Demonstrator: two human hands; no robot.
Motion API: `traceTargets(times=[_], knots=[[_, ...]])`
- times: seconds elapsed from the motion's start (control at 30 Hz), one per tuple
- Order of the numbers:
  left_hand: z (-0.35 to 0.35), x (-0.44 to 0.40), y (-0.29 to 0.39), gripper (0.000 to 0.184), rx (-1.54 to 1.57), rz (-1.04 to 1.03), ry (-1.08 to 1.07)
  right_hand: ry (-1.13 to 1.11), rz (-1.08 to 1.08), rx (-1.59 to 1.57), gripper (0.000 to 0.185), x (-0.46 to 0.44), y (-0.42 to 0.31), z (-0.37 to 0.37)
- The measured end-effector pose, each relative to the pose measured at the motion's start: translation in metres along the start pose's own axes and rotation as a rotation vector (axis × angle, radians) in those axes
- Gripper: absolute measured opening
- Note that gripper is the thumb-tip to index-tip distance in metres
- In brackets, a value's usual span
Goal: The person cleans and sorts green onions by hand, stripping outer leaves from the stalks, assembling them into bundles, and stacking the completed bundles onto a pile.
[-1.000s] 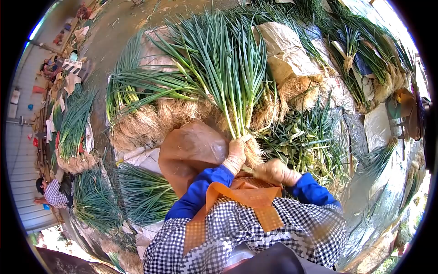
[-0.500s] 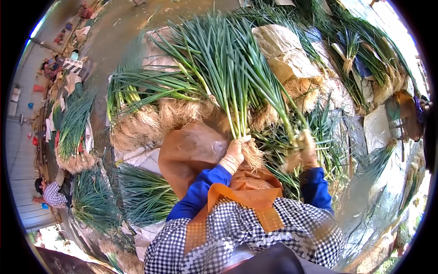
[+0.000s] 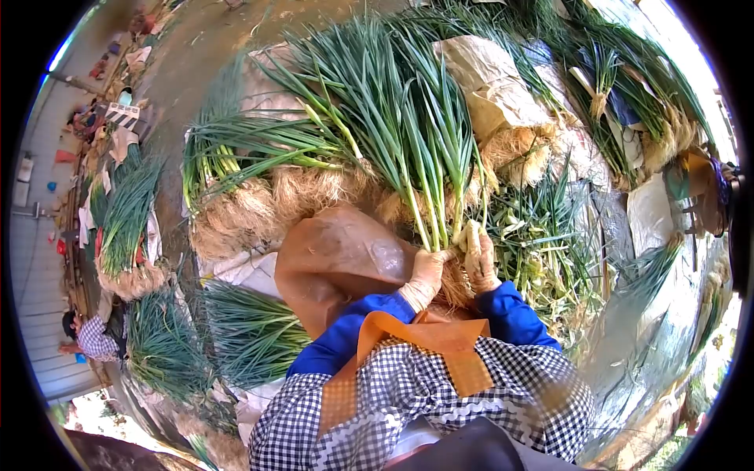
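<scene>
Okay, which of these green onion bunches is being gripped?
The middle bunch, the one whose pale lower stems the left hand grips, its roots showing beside the right hand. The other bunches lie outside that grip.

Covered work space with a bare brown floor, lit by daylight at its edges.
To the floor's left stands 1 pale, ribbed wall; at the floor's upper left a thin strip of light shows; far to its right, white glare; to its lower right, shiny grey sheeting.
</scene>
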State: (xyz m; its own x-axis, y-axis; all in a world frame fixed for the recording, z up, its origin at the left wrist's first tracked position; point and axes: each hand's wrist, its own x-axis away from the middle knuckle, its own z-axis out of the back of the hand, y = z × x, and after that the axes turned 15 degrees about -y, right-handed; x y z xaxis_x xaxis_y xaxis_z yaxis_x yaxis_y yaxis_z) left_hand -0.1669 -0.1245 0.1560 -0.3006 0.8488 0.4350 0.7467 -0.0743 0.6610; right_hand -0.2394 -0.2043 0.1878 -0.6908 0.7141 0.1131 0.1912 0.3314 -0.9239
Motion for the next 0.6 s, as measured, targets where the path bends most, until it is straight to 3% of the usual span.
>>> traceTargets(times=[0.1, 0.13, 0.17, 0.2, 0.23, 0.27, 0.3, 0.37, 0.43, 0.47, 0.5, 0.53, 0.57, 0.6], knots=[[-0.007, 0.004, 0.002, 0.018, -0.137, -0.015, 0.013, 0.064, -0.067, 0.046, 0.031, 0.013, -0.007, -0.005], [-0.014, 0.006, 0.012, 0.019, -0.332, -0.031, 0.113, 0.044, -0.178, -0.176, 0.027, 0.018, -0.005, -0.017], [0.020, -0.016, -0.003, 0.016, -0.299, -0.054, 0.003, 0.022, -0.290, -0.396, 0.024, 0.029, -0.002, -0.030], [0.054, -0.038, -0.018, 0.014, -0.262, -0.072, -0.108, -0.054, -0.353, -0.381, 0.025, 0.038, 0.003, -0.033], [0.060, -0.044, -0.003, 0.012, 0.410, 0.032, -0.259, -0.117, -0.354, -0.240, 0.025, 0.043, 0.008, -0.023], [0.041, -0.037, 0.014, 0.010, 0.114, -0.060, -0.073, -0.144, -0.336, -0.032, 0.026, 0.047, 0.010, -0.004], [0.070, -0.057, -0.016, 0.011, 0.059, -0.103, 0.078, -0.126, -0.309, 0.277, 0.028, 0.048, 0.013, 0.030], [0.032, -0.031, 0.027, 0.016, 0.135, -0.065, 0.056, 0.000, -0.295, 1.066, 0.031, 0.054, 0.013, 0.129], [0.045, -0.033, 0.024, 0.024, 0.172, -0.069, -0.033, -0.008, -0.620, 1.665, 0.035, 0.082, 0.016, 0.214], [0.046, -0.032, 0.024, 0.024, 0.172, -0.049, -0.033, -0.167, -0.881, 1.803, 0.038, 0.088, 0.008, 0.230], [0.047, -0.031, 0.025, 0.024, 0.170, -0.033, -0.032, -0.338, -1.145, 1.920, 0.047, 0.090, 0.003, 0.240], [0.048, -0.031, 0.025, 0.025, 0.206, -0.006, -0.037, -0.179, -1.229, 1.684, 0.057, 0.057, -0.019, 0.210], [0.041, -0.024, 0.031, 0.025, 0.205, -0.005, -0.032, -0.080, -1.029, 1.626, 0.054, 0.025, -0.046, 0.155], [0.026, -0.013, 0.042, 0.024, 0.215, 0.022, -0.052, -0.033, -0.427, 1.533, 0.056, 0.007, -0.040, 0.130]])
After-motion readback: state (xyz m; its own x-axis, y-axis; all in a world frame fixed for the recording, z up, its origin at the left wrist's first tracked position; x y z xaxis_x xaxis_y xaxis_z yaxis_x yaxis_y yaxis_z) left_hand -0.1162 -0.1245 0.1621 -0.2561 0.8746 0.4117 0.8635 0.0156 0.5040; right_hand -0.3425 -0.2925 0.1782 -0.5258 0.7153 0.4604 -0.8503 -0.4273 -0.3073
